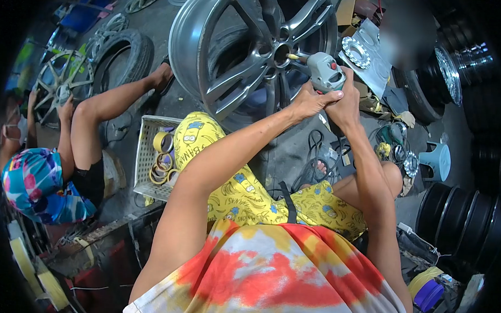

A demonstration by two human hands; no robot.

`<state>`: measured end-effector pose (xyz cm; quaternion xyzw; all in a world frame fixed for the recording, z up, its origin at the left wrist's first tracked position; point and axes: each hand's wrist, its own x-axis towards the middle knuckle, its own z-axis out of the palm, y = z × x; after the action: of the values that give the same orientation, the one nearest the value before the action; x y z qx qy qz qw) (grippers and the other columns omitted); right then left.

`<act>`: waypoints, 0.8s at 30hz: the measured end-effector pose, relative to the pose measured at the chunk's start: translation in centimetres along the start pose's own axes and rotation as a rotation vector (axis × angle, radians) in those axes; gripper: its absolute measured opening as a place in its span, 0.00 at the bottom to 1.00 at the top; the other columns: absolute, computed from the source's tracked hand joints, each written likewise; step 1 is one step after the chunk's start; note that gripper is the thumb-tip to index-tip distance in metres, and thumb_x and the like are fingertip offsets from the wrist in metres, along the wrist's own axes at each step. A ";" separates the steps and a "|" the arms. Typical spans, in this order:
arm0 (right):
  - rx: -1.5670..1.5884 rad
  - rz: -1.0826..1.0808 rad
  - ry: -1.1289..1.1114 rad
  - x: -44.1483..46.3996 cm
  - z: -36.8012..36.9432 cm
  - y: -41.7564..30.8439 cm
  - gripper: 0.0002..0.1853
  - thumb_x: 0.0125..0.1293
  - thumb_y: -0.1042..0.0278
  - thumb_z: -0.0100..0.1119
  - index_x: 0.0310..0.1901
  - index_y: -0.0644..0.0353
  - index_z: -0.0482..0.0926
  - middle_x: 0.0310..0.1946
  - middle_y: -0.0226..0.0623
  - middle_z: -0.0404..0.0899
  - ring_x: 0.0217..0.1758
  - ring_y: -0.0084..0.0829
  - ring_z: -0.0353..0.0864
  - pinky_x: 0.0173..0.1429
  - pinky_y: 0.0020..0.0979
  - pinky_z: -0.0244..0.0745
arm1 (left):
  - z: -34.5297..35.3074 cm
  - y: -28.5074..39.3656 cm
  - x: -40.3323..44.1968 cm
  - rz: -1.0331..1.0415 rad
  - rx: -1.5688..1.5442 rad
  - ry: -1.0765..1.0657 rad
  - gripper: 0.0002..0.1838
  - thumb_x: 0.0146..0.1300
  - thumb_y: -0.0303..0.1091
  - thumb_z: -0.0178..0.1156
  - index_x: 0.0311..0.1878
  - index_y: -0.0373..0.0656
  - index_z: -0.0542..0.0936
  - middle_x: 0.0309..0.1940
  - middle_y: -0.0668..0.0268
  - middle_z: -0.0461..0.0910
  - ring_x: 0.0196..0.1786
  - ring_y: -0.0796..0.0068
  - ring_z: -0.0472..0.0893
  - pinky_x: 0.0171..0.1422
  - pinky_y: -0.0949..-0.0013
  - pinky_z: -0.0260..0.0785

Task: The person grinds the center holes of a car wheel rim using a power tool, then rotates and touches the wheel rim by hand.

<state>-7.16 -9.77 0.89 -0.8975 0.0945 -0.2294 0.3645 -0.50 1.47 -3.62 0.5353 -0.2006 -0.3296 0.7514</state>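
A dark grey floor [164, 112] runs across the scene, strewn with workshop clutter. A light blue plastic stool [439, 161] stands right of centre, above a stack of black rims [461, 219] at lower right. A tyre [142, 59] sits at upper left, below a blue bin [85, 11]. Light falls brightest at upper middle, while the far right sinks into deep shadow.

In the upper centre, the silver alloy wheel [253, 69] is cut by the top edge. The handle of the power tool [323, 69] is partly hidden by the left hand [310, 102] and right hand [345, 102]. A grey patch [407, 32] at upper right is too blurred to recognise. The tie-dye shirt [257, 272] is cut at the bottom.
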 end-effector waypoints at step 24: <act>0.019 0.017 0.050 -0.9 0.8 0.9 0.40 0.51 0.73 0.77 0.64 0.62 0.64 0.41 0.60 0.86 0.49 0.64 0.86 0.51 0.49 0.81 | 0.1 0.0 -0.3 0.031 0.029 -0.002 0.41 0.57 0.50 0.80 0.67 0.34 0.75 0.59 0.57 0.82 0.61 0.68 0.81 0.70 0.64 0.71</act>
<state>-7.58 -9.61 -0.51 -0.8873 0.1090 -0.2497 0.3722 -0.82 1.60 -3.57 0.5426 -0.2144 -0.3154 0.7484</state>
